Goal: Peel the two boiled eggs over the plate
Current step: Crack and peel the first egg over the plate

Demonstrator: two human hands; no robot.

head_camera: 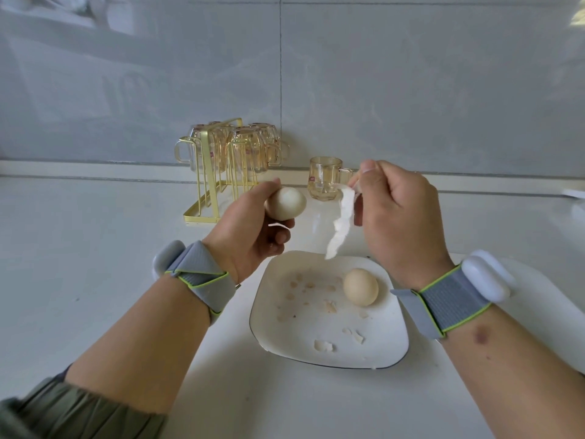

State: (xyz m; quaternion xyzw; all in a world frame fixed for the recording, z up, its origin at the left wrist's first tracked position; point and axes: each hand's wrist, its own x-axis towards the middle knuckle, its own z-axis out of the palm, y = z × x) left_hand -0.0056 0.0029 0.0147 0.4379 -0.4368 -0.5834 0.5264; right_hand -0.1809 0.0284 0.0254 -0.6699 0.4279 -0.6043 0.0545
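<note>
Head view. The left hand (253, 229) is curled around the first egg (285, 204), which sits at the fingertips, forward of the palm, held above the counter (95, 248) and beyond the far left edge of the plate (389, 343). The visible face of this egg is smooth and white; whether any shell remains on the hidden side cannot be determined.

The right hand (402, 223) pinches the top of a long shell strip (340, 223) between thumb and fingertips, the other fingers folded. The strip hangs down from the pinch, long axis near vertical, lower tip over the far edge of the plate. The strip appears detached from the egg, with a clear gap between them.

The second egg (361, 287), still in its tan shell, lies on the plate directly below and nearer the body than the right hand, just inside that wrist. Shell fragments (323, 345) lie scattered across the plate.

Judgement: the coming move turns on the strip-to-plate relation. The strip is already above the plate, so opening the pinch should drop it there. The right hand is nearer the unpeeled egg.
</note>
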